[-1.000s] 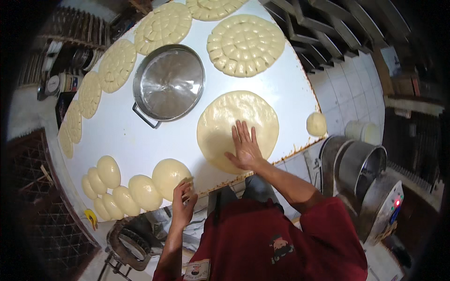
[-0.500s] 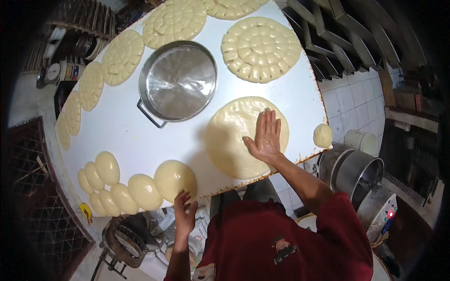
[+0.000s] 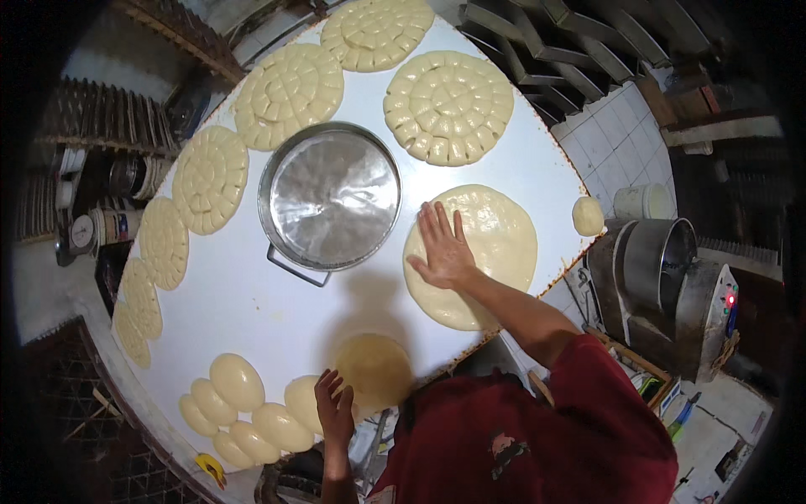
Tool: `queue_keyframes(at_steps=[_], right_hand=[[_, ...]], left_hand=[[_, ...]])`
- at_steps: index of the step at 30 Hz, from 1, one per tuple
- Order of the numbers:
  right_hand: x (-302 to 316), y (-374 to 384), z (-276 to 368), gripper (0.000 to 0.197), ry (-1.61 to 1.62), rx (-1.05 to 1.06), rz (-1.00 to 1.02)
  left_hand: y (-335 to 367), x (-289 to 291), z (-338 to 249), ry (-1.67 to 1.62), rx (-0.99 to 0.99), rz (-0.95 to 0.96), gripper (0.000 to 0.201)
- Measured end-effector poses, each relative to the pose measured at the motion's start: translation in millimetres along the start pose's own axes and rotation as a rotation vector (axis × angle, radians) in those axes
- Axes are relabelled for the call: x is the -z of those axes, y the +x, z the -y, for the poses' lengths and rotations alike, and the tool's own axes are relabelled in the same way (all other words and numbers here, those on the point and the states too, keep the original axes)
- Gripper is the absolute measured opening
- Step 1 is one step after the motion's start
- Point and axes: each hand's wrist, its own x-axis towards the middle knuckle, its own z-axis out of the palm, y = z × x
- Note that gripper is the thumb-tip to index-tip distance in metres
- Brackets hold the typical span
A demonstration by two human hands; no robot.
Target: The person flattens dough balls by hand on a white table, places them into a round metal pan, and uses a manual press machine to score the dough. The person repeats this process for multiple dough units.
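Observation:
A flat, shiny round of dough (image 3: 498, 256) lies near the table's right front edge. My right hand (image 3: 445, 255) rests on its left part, palm down and fingers stretched out. At the front edge, my left hand (image 3: 336, 412) hovers with loosely bent fingers and nothing in them. Beside that hand sits a large smooth dough ball (image 3: 369, 370), darkened by shadow. Another dough ball (image 3: 302, 401) is partly hidden behind the left hand. Several more glossy balls, among them the rear one (image 3: 237, 382), cluster to the left.
A round metal pan (image 3: 277, 239) with a handle stands mid-table. Several scored dough rounds, including one nearby (image 3: 449, 107), line the far and left sides. A small dough ball (image 3: 588, 217) sits at the right corner. A large metal pot (image 3: 659, 260) stands beyond the table.
My right hand has slid from the right part of the dough round to its left part. The view has turned and shifted. My left hand stays low by the dough balls.

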Motion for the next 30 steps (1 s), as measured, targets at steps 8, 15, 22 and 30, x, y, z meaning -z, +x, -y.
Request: queue_keyframes(at_steps=[8,15,22,30], right_hand=[[-24.6,2.7,72.8,0.103,-0.019,-0.123,0.012],[-27.9,-53.2,74.6,0.095,0.012,0.091,0.081],[-39.2,-132.7,22.9,0.094,0.094,0.069,0.055],[-27.0,-158.3,-18.3,0.094,0.148,0.099,0.100]], left_hand=[[15.4,23.6,-9.1,-0.059,0.042,0.066,0.051],[22.9,-9.7,-27.8,-0.004,-0.056,0.162,0.053],[24.0,-57.2,-34.2,-0.064,-0.096,0.184,0.051],[-1.4,-109.8,-55.0,-0.057,-0.024,0.080,0.050]])
